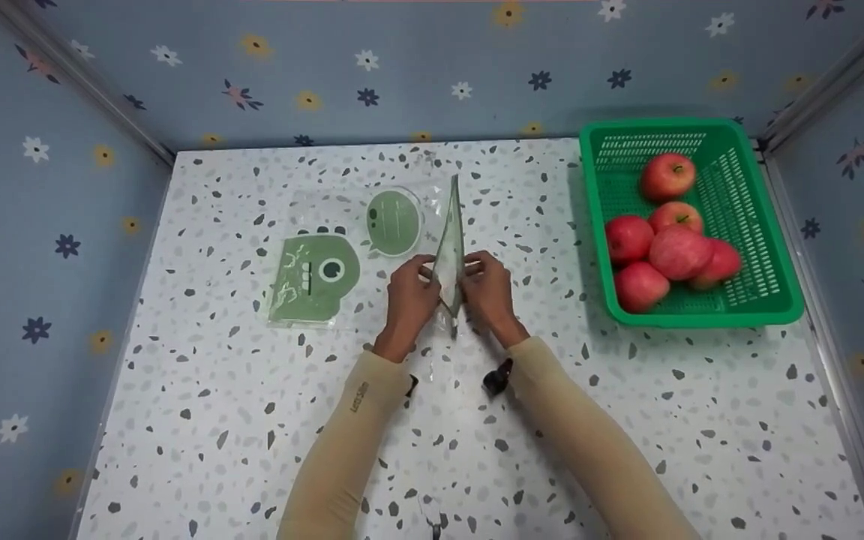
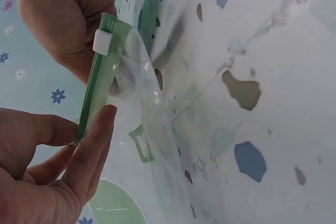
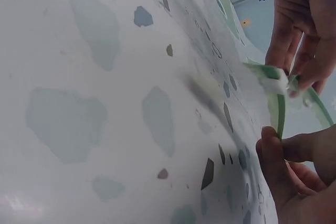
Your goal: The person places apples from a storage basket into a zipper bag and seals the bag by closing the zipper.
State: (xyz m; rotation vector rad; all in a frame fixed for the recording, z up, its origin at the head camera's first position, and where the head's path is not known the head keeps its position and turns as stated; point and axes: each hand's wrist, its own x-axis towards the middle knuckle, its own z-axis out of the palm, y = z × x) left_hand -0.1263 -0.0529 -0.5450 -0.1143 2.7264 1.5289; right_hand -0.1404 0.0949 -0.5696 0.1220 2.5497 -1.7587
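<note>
A clear slider zip bag with green edges [image 1: 455,217] stands between both hands, its green-edged mouth spread apart in the head view. My left hand [image 1: 412,295] pinches one edge; in the left wrist view, thumb and fingers hold the green zip strip [image 2: 90,93]. The white slider [image 2: 102,42] sits near its upper end. Opposite, my right hand [image 1: 487,294] pinches the other edge. Flat to the left lie a green dinosaur-head print [image 1: 304,300] and a green oval print [image 1: 393,223] on clear plastic. I cannot tell whether this plastic joins the held bag.
To the right stands a green plastic basket [image 1: 591,225] with several red apples [image 1: 679,253] in it. The speckled table [image 1: 207,420] meets blue flowered walls [image 1: 417,67] at the back and sides. A black device [image 1: 498,377] is at the right wrist.
</note>
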